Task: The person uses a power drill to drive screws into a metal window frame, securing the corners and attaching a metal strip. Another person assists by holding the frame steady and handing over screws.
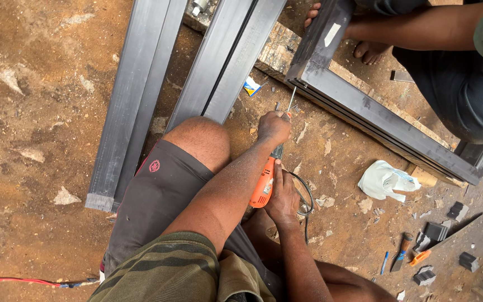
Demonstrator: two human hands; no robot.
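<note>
I hold an orange electric drill [264, 187] with both hands. My left hand [274, 127] wraps around its front end near the chuck. My right hand [283, 197] grips the handle at the back, where a black cord [307, 201] loops out. The thin drill bit [292, 99] points up at the corner of a dark grey metal frame [364, 109], its tip just at the frame's edge. The frame lies on a wooden plank [278, 53]. My bare knee [197, 140] is raised just left of the drill.
Another person squats at the top right with an arm [420, 28] on the frame and a bare foot [370, 51] behind it. Long grey metal profiles [135, 95] lie on the dirt at left. A white plastic bag [387, 180], small black parts [436, 230], a hand tool [402, 251] and a red cable [12, 279] lie around.
</note>
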